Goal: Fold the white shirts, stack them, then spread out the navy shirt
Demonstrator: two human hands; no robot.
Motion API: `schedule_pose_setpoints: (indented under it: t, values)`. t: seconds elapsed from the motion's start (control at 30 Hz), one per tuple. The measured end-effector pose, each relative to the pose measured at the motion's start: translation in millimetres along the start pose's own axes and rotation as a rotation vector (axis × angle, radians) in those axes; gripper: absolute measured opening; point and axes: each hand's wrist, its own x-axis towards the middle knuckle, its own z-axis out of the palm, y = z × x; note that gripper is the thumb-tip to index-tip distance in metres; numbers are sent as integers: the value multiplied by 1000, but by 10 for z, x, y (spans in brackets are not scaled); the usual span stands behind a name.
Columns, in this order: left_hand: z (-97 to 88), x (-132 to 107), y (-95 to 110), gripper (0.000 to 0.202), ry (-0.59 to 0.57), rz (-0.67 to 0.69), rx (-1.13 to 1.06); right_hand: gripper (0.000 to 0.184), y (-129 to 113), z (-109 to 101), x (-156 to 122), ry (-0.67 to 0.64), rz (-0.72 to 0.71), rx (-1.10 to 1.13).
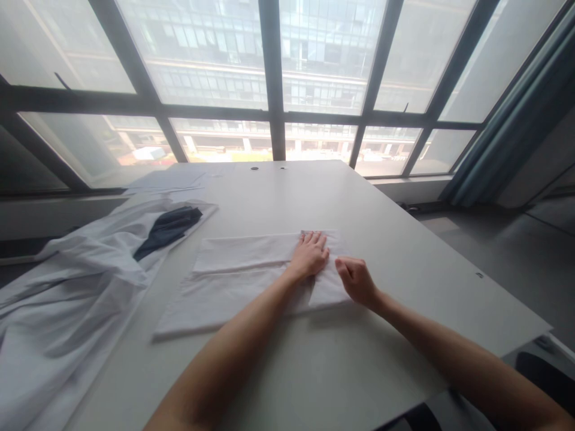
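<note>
White folded cloth (242, 254) — left grip (311, 256) atop

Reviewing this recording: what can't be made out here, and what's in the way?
All in the head view:
Right hand: its curled fingers hide whether its grip holds the folded white cloth.
Cloth under the left hand: covered by that hand.
Loose white fabric: cut off by the left edge.
Small dark mark: too small to identify.
Building outside: details washed out by glare.
</note>
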Motion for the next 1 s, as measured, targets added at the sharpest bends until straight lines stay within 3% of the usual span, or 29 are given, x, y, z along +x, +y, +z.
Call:
schedule_pose_setpoints:
  t: [0.13,0.23,0.37,0.47,0.6,0.7,0.77,0.9,1.0]
  values:
    - [30,7,-4,53,13,12,9,38,-68,38,-70,-281,-210,-463]
    - [29,6,1,53,16,16,-2,33,-102,100,-110,-322,-234,-601]
    - [-11,-3,14,49,102,-20,-39,31,-149,113,-133,-253,-276,-596]
    - [-30,-15,16,49,167,-106,-39,26,-185,125,-143,-316,-319,-555]
    - [1,-25,6,52,99,-158,10,22,-211,166,-159,-387,-309,-557]
    - [-4,-19,-4,52,81,-159,16,29,-215,140,-145,-396,-293,-511]
    - [-48,-20,0,52,102,-176,0,37,-194,65,-92,-342,-234,-446]
    - [-149,-64,84,48,192,-75,11,35,-10,-180,122,-20,-72,-379]
    - [-123,-120,196,50,130,44,28,45,245,-308,266,63,-15,-447]
